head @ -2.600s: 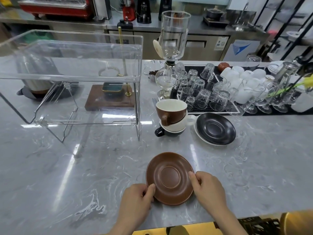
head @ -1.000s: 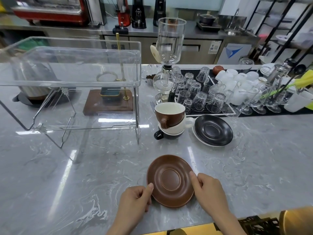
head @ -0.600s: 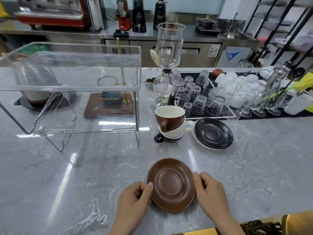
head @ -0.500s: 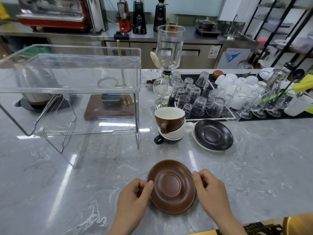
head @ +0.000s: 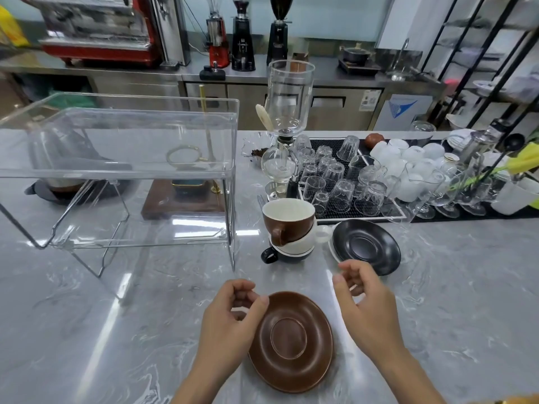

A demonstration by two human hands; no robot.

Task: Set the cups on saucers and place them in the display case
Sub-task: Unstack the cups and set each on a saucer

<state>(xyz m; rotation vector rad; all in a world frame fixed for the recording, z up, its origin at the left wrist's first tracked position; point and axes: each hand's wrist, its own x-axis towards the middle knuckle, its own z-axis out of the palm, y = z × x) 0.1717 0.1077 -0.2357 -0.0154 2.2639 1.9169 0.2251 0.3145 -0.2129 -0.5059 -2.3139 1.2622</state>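
Brown saucer (head: 291,341) lying flat on the marble table (head: 452,301), nearest the viewer and bare of any cup. Left hand (head: 230,319) at its left rim, thumb tip touching or just over the edge, fingers loosely curled and holding nothing; right hand (head: 364,310) raised beside the right rim, apart from it, grip loose and empty. Stack of three nested cups just beyond: brown cup (head: 287,218) on top, white cup (head: 303,240) in the middle, black cup (head: 287,253) at the base. Black saucer (head: 366,246) to their right, resting on what appears to be a white saucer. Clear display case (head: 122,170) at left, open on the near side, with nothing on its shelf.

Risks, as judged: lifting the brown cup by its handle may drag the white cup along if the two bind, toppling the stack. Upturned glasses (head: 341,182) and the siphon brewer (head: 284,135) stand close behind, within reach of a careless overreach. Carried toward the case, a loose cup may slide on the smooth saucer or clip the acrylic edge.
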